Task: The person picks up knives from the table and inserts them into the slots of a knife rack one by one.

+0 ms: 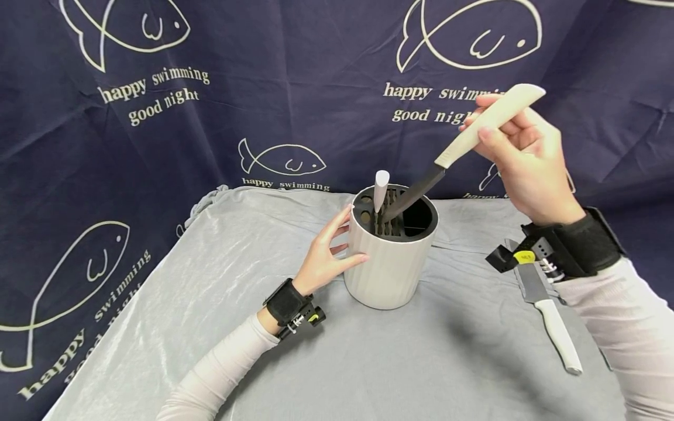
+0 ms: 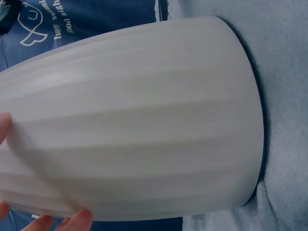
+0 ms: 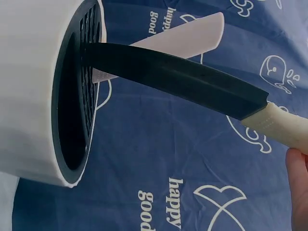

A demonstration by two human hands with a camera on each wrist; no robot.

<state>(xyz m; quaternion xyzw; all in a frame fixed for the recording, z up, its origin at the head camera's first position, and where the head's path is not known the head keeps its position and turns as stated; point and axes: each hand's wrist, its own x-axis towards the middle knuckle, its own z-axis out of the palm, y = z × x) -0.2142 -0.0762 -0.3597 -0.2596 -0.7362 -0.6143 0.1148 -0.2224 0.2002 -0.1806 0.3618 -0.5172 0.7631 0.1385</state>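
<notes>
My right hand [image 1: 532,152] grips the cream handle of a dark-bladed kitchen knife [image 1: 463,140], thumb on the near side. The knife slants down to the left; its tip meets the slotted top of a round, white ribbed knife block [image 1: 387,269]. In the right wrist view the dark blade [image 3: 178,74] shows almost whole, its tip at the slots. My left hand [image 1: 329,251] rests against the block's left side, thumb across the front, fingers fairly straight and spread. Beside the blade, a second knife's pale handle [image 1: 381,190] sticks up from the slots.
Another white-handled knife [image 1: 560,339] lies on the grey cloth at the right, partly beneath my right forearm. The block's top also has round holes at the left and a larger opening at the right. A dark blue fish-print curtain [image 1: 326,70] hangs close behind the table.
</notes>
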